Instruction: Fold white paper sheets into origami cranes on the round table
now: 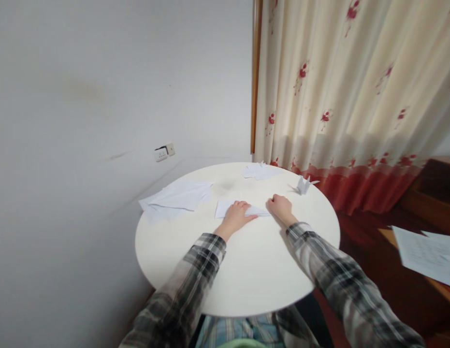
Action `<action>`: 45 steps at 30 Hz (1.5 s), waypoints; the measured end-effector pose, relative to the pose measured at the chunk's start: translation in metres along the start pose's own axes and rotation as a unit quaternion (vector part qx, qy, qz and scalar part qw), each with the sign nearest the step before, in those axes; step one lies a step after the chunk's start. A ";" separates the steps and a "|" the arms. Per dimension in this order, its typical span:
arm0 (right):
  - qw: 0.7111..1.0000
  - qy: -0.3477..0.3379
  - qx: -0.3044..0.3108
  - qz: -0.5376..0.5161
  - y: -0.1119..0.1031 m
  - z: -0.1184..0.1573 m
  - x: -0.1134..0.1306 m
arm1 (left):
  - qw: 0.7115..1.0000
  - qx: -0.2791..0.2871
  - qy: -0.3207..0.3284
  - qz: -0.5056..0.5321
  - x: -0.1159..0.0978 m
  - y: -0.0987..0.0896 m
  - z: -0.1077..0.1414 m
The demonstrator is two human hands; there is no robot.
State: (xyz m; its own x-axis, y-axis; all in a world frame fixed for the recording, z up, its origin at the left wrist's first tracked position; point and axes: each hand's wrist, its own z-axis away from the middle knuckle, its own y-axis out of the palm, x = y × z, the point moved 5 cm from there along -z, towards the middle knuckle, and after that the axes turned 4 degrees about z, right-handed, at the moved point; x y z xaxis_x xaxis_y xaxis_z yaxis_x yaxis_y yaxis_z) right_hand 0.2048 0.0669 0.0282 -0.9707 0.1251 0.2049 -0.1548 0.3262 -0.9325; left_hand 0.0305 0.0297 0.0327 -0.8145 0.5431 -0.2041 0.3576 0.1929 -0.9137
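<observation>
A folded white paper (222,208) with a pointed right end lies flat on the round white table (246,275). My left hand (236,216) rests on top of it, fingers spread over its middle and thumb toward the right, so part of the paper is hidden. Just right of the paper's tip, my right hand (281,208) sits on the table with its fingers curled in; whatever it may hold is too small or hidden to make out.
White sheets (177,195) lie at the table's left, and more paper (261,171) at the back. A folded paper crane (303,185) stands at the right edge. Written sheets (424,251) lie on a wooden surface at far right, below a curtain (337,96).
</observation>
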 end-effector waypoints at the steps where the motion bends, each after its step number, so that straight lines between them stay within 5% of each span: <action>1: 1.000 0.005 0.002 -0.015 0.000 0.000 -0.003 | 1.000 0.000 0.006 0.002 -0.002 -0.001 0.000; 13: 0.985 -0.053 0.001 -0.163 0.011 -0.009 -0.007 | 0.996 -0.039 -0.061 0.054 0.009 -0.004 0.001; 19: 0.943 -0.201 0.009 -0.267 0.018 -0.002 0.014 | 0.958 -0.198 -0.102 0.178 0.012 -0.021 0.002; 23: 0.936 -0.213 0.016 -0.279 0.023 -0.002 0.017 | 0.890 -0.297 -0.173 0.299 0.021 -0.026 0.004; 29: 0.948 -0.175 0.011 -0.265 0.020 -0.008 0.011 | 0.714 -0.431 -0.172 0.524 0.031 -0.026 0.004; 34: 0.949 -0.166 0.010 -0.266 0.014 -0.005 0.007 | 0.575 -0.322 -0.227 0.717 0.037 -0.003 -0.006; 37: 0.934 -0.170 0.030 -0.313 0.014 -0.001 0.009 | 0.535 -0.243 -0.292 0.755 0.042 0.014 -0.007; 45: 0.828 -0.143 0.133 -0.526 0.015 0.007 0.022 | 0.623 -0.177 -0.274 0.710 0.041 0.024 -0.005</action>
State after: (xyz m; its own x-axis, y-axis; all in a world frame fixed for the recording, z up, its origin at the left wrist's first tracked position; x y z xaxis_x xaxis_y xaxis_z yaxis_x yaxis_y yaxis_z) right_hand 0.1795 0.0683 0.0165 -0.2708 -0.3359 0.9021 -0.9403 -0.1082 -0.3226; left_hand 0.0079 0.0601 0.0042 0.4405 0.0285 -0.8973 0.8955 0.0568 0.4414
